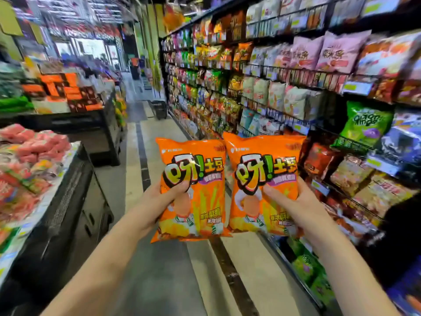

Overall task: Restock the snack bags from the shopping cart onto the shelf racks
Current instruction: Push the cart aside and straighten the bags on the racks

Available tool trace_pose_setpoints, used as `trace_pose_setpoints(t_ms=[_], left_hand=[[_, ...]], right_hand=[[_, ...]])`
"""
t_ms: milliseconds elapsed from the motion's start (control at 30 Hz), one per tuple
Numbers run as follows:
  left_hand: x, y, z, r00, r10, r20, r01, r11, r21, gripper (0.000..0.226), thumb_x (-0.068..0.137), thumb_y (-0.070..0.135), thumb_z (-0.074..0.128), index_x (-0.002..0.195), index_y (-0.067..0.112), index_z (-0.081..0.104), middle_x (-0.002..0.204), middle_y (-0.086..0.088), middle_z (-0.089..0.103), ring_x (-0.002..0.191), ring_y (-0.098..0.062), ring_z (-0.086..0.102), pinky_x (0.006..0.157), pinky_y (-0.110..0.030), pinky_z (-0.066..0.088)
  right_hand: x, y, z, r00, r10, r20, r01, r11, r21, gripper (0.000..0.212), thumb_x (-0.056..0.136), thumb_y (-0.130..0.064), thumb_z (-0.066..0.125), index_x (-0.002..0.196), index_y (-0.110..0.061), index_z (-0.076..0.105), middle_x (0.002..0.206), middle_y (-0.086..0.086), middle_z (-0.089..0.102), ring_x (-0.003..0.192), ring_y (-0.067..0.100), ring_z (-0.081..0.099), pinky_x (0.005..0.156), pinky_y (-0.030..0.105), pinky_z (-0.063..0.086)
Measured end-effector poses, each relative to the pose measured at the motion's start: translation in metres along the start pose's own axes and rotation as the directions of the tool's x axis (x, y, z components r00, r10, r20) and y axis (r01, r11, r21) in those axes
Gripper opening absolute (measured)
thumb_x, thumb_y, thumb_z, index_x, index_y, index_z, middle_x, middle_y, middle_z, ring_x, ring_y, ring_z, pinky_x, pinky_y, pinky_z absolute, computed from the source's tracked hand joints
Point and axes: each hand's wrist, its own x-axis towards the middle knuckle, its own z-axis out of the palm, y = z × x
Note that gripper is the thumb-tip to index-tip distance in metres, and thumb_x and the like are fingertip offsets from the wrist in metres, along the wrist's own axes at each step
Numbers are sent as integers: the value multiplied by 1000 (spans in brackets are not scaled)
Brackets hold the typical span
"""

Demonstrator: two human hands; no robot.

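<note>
I hold two orange snack bags upright, side by side, in mid-air over the aisle. My left hand (157,202) grips the left orange bag (193,190) at its left edge, thumb on the front. My right hand (293,205) grips the right orange bag (264,185) at its right edge, thumb across the front. The shelf racks (319,76) run along the right, packed with snack bags. The shopping cart is out of view.
A low black display stand (68,201) with pink and red packets stands on the left. Further back is a table of orange boxes (68,92). A black basket (159,109) sits on the aisle floor ahead. A green bag (364,126) hangs on the right rack.
</note>
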Motion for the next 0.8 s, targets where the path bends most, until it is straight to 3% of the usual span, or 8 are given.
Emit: trace_pose_setpoints(t_ms=[67, 200, 333, 467, 567, 700, 800], left_hand=[[36, 8, -8, 1000, 15, -14, -16, 1000, -1, 72, 73, 49, 84, 137, 24, 61, 129, -10, 72, 118, -36, 69, 108, -60, 48], [102, 17, -26, 999, 41, -32, -41, 999, -1, 62, 82, 46, 82, 137, 26, 61, 131, -10, 71, 120, -37, 68, 108, -62, 47], [156, 26, -48, 994, 67, -84, -65, 998, 16, 43, 95, 33, 70, 137, 26, 59, 127, -8, 73, 115, -33, 71, 104, -59, 51], [217, 29, -81, 990, 66, -121, -62, 997, 35, 48, 91, 38, 73, 136, 27, 59, 124, -5, 75, 112, -31, 73, 101, -59, 53], [267, 32, -110, 993, 64, -104, -59, 997, 46, 52, 89, 41, 75, 136, 28, 58, 122, -4, 75, 110, -30, 74, 100, -57, 54], [340, 44, -158, 994, 94, -51, -92, 995, 36, 44, 93, 34, 69, 136, 30, 58, 123, -1, 75, 111, -26, 74, 100, -53, 54], [399, 61, -198, 990, 138, -33, -137, 989, 50, 41, 95, 34, 69, 135, 34, 59, 124, 2, 75, 114, -24, 72, 103, -52, 53]], right_hand=[[43, -4, 4, 1000, -9, 22, 9, 1000, 2, 54, 78, -38, 85, 126, -29, 61, 100, -10, 79, 86, 6, 76, 67, 19, 55], [121, -12, 19, 997, -25, 70, 25, 1000, -5, 49, 74, -40, 85, 118, -34, 63, 98, -13, 79, 88, 8, 76, 82, 32, 56], [189, -15, 46, 995, -33, 93, 33, 999, 5, 53, 67, -43, 82, 115, -31, 63, 91, -15, 79, 83, 6, 76, 75, 29, 53], [256, -11, 77, 993, -31, 112, 31, 1000, 2, 53, 66, -43, 83, 114, -33, 62, 91, -16, 79, 81, 4, 75, 75, 29, 53], [307, -7, 106, 994, -19, 104, 20, 1000, -7, 52, 67, -43, 84, 114, -34, 63, 94, -12, 79, 84, 8, 76, 76, 30, 56], [375, -7, 151, 997, -53, 53, 55, 998, -36, 51, 72, -45, 82, 117, -32, 63, 92, -14, 79, 80, 3, 75, 63, 16, 54], [426, -18, 188, 998, -68, 5, 68, 997, -43, 59, 69, -45, 82, 121, -28, 62, 90, -14, 79, 80, 4, 75, 69, 22, 53]])
